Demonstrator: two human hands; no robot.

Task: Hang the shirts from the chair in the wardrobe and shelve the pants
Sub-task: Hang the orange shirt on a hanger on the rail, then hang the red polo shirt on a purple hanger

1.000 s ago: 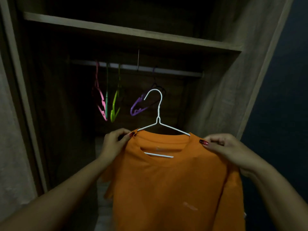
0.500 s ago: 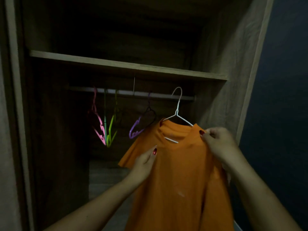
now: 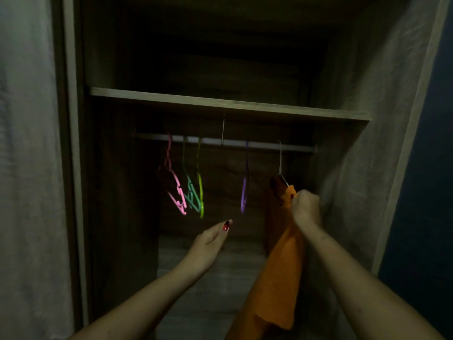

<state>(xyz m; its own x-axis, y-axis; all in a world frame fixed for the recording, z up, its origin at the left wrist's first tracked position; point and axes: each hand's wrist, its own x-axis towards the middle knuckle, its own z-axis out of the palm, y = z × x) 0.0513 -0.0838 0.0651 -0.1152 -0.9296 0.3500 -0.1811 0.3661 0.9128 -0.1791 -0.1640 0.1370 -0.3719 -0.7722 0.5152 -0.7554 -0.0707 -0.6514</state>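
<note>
A home's clothes storage, dimly lit: an open wooden wardrobe (image 3: 367, 69) with a shelf (image 3: 230, 104) across it, a metal rail (image 3: 259, 144) below carrying coloured plastic hangers (image 3: 193, 195) and an orange shirt (image 3: 277, 278), beside a dark blue wall (image 3: 429, 192).

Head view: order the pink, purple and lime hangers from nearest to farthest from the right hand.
1. purple hanger, just left of the right hand.
2. lime hanger, further left on the rail.
3. pink hanger, leftmost.
</note>
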